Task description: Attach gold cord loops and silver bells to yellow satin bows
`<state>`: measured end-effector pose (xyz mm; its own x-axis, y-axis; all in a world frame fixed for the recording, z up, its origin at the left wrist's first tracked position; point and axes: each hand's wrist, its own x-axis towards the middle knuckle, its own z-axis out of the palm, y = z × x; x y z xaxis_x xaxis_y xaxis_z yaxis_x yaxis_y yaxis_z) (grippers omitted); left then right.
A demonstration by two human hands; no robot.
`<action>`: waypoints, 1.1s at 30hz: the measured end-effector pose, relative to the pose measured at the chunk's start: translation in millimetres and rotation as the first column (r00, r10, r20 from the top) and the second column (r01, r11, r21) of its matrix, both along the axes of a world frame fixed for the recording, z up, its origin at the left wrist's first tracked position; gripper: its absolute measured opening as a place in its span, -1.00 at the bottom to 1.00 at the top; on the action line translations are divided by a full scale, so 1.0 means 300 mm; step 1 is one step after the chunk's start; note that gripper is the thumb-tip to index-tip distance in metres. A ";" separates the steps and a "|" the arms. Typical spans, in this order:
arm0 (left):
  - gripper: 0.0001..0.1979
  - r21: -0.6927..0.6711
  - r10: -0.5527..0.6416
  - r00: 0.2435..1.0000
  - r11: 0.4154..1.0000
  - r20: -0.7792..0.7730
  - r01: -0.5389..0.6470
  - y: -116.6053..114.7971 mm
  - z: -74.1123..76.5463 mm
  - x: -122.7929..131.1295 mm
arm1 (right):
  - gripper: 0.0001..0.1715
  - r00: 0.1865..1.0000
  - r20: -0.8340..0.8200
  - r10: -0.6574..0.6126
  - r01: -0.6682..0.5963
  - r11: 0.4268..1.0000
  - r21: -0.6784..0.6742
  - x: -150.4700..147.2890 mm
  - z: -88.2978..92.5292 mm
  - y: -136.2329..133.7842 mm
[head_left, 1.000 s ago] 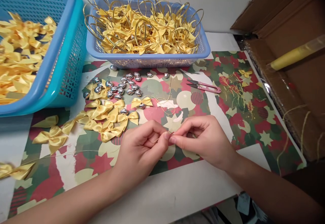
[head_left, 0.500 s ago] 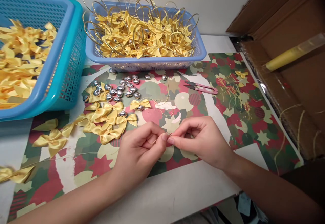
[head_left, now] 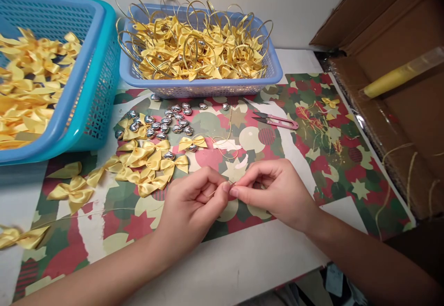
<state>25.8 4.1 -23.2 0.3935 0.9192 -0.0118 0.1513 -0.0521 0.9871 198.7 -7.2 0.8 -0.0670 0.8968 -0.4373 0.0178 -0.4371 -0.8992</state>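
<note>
My left hand [head_left: 197, 199] and my right hand [head_left: 274, 190] meet fingertip to fingertip over the patterned paper. Both are closed in a pinch on a thin gold thread [head_left: 212, 194], of which only short bits show between the fingers. Past the fingertips the thread runs in a loose loop across the paper. Just beyond my left hand lies a yellow ribbon bow [head_left: 192, 143] with a silver bell [head_left: 193, 147] at its middle. Several yellow bows [head_left: 149, 160] are heaped to its left, and several silver bells [head_left: 166, 121] are scattered behind them.
A blue basket [head_left: 201, 84] at the back holds bows and gold wire loops. Stacked baskets [head_left: 100, 79] full of bows stand at left. Pink-handled thread snips [head_left: 277, 121] lie beyond my right hand, near thread scraps [head_left: 319, 125]. A cardboard box [head_left: 381, 65] borders the right side.
The view has shifted very slightly. Both hands keep the same pinch on the thread, and nothing else has visibly moved.
</note>
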 end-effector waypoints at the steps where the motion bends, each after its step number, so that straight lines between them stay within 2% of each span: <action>1: -0.76 -0.003 0.001 1.000 1.000 0.001 -0.001 0.000 -0.001 0.000 | -0.84 1.000 -0.007 -0.001 0.001 1.000 -0.002 -0.001 0.000 -0.001; 6: -0.77 -0.027 0.000 1.000 1.000 0.010 0.001 0.000 -0.016 0.001 | -0.84 1.000 0.007 0.013 -0.013 1.000 0.013 -0.003 0.000 0.001; 8: -0.77 -0.030 0.012 1.000 0.999 0.018 -0.011 0.000 -0.022 0.003 | -0.87 0.994 0.105 0.002 -0.012 0.995 0.095 0.004 -0.004 0.007; 9: -0.77 -0.034 0.017 1.000 0.999 0.023 -0.017 0.000 -0.023 0.005 | -0.89 0.980 0.197 -0.024 -0.012 0.984 0.180 0.011 -0.009 0.012; 11: -0.78 -0.044 0.021 0.999 0.999 0.043 -0.019 -0.002 -0.023 0.008 | -0.89 0.893 0.430 -0.130 -0.065 0.910 0.410 0.028 -0.024 0.022; 13: -0.77 -0.040 0.007 0.997 0.999 0.077 -0.004 -0.004 -0.021 0.012 | -0.87 0.757 0.617 -0.214 -0.238 0.790 0.565 0.046 -0.049 0.033; 14: -0.77 -0.032 -0.010 0.995 0.999 0.101 0.013 -0.006 -0.020 0.014 | -0.87 0.697 0.681 -0.227 -0.324 0.747 0.580 0.053 -0.063 0.038; 16: -0.78 0.012 -0.021 0.995 1.000 0.097 0.020 -0.008 -0.020 0.016 | -0.86 0.610 0.753 -0.248 -0.417 0.707 0.571 0.063 -0.091 0.048; 18: -0.78 0.064 -0.031 0.995 0.998 0.093 0.025 -0.011 -0.017 0.019 | -0.87 0.585 0.771 -0.252 -0.444 0.696 0.565 0.066 -0.107 0.056; 19: -0.77 0.097 -0.035 0.995 0.995 0.096 0.026 -0.013 -0.013 0.022 | -0.87 0.598 0.760 -0.254 -0.436 0.693 0.574 0.066 -0.108 0.059; 21: -0.76 0.173 -0.045 0.994 0.985 0.099 0.027 -0.025 0.003 0.030 | -0.87 0.679 0.692 -0.247 -0.364 0.705 0.609 0.063 -0.097 0.058; 22: -0.76 0.216 -0.050 0.994 0.976 0.101 0.027 -0.034 0.015 0.036 | -0.86 0.742 0.633 -0.220 -0.300 0.736 0.607 0.060 -0.086 0.053; 23: -0.77 0.260 -0.057 0.993 0.965 0.099 0.029 -0.048 0.028 0.041 | -0.83 0.818 0.555 -0.153 -0.235 0.791 0.565 0.055 -0.074 0.046; 24: -0.78 0.305 -0.063 0.993 0.952 0.097 0.030 -0.065 0.043 0.047 | -0.77 0.896 0.443 -0.033 -0.195 0.867 0.459 0.047 -0.060 0.035; 25: -0.80 0.352 -0.074 0.994 0.935 0.085 0.040 -0.087 0.057 0.053 | -0.69 0.948 0.296 0.116 -0.208 0.930 0.303 0.036 -0.047 0.021; 26: -0.80 0.394 -0.087 0.994 0.917 0.071 0.052 -0.112 0.071 0.057 | -0.59 0.955 0.127 0.267 -0.283 0.950 0.135 0.021 -0.036 0.004; 27: -0.81 0.443 -0.129 0.991 0.892 0.045 0.096 -0.140 0.084 0.061 | -0.50 0.914 -0.060 0.401 -0.403 0.915 -0.019 0.001 -0.025 -0.015; 28: -0.84 0.501 -0.250 0.967 0.832 -0.043 0.237 -0.171 0.095 0.063 | -0.42 0.852 -0.181 0.492 -0.513 0.853 -0.097 -0.023 -0.016 -0.035; 29: -0.83 0.535 -0.377 0.914 0.746 -0.149 0.395 -0.204 0.107 0.064 | -0.35 0.788 -0.269 0.554 -0.600 0.788 -0.134 -0.051 -0.007 -0.056; 31: -0.79 0.488 -0.541 0.719 0.529 -0.436 0.694 -0.269 0.127 0.058 | -0.30 0.620 -0.443 0.648 -0.769 0.613 -0.181 -0.114 0.013 -0.097; 32: -0.77 0.450 -0.560 0.622 0.429 -0.548 0.783 -0.300 0.136 0.053 | -0.34 0.567 -0.456 0.686 -0.811 0.562 -0.164 -0.147 0.025 -0.114; 33: -0.79 0.402 -0.560 0.545 0.368 -0.624 0.839 -0.329 0.144 0.045 | -0.43 0.530 -0.435 0.728 -0.840 0.523 -0.147 -0.180 0.039 -0.129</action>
<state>39.4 -94.5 20.2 0.9852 0.1267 0.1157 0.0434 -0.8364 0.5463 144.8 -46.0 12.6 -0.8412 0.2264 -0.4910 0.2680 -0.6141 -0.7423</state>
